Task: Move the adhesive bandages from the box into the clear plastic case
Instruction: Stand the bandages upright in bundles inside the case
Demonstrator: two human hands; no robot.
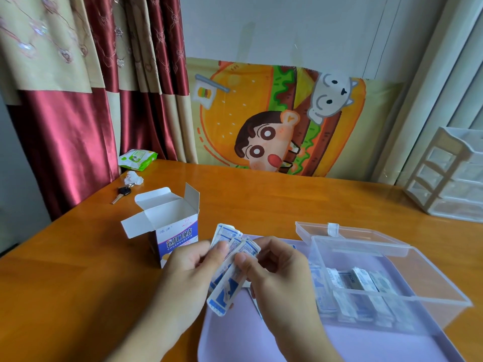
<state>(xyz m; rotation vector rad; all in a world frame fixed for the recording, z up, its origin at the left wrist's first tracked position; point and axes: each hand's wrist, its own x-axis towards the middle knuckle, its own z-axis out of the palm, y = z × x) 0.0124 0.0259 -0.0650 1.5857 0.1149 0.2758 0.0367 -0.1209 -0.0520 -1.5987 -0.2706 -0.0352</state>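
Both hands are up over the table (78, 270) right now, sharing one fanned bunch of wrapped bandages (230, 262). The left hand (190, 267) has its grip closed on the strips, thumb pressed across the top of the fan; the right hand (277, 265) pinches the same bunch from the other side, fingers curled round it. The strips hang tilted above the near edge of a lilac tray (235, 335). Just left of the hands stands the bandage box (177, 236), upright, flaps wide open. On the tray to the right sits the clear plastic case (386, 299), lid (347, 237) thrown back, with rows of bandages already packed inside. Further back there's a key (121, 193), a crumpled tissue (133, 178), a pack of wipes (137, 159), and a small drawer unit (449, 176) at the far right.
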